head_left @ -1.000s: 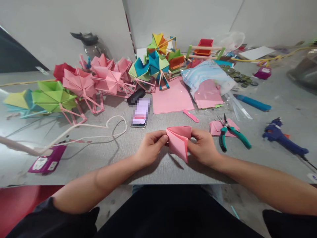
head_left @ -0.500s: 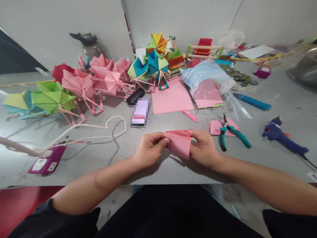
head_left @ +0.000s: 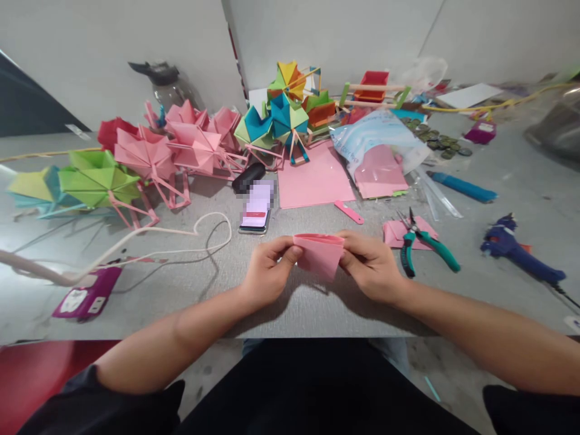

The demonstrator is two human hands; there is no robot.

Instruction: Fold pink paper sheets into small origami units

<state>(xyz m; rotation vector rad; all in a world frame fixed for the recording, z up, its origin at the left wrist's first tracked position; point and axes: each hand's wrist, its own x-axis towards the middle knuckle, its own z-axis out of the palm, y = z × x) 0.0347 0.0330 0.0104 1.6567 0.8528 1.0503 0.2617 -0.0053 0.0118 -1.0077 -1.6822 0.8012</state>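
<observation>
Bright even overhead light, soft shadows under forearms, edges bowed, slightly blurred

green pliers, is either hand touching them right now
No, the green pliers lie on the table right of the right hand; both it and the left hand pinch the folded pink paper.

You won't find a word you can read here. The clear plastic bag (head_left: pixel 378 136) of pink paper near the bench's far edge carries blue print, too small and blurred to make out. The purple packet (head_left: pixel 86 293) near the bench's near left edge has a white label with marks you can't decipher. The phone (head_left: pixel 257 207) screen at mid-bench is blurred out.
</observation>
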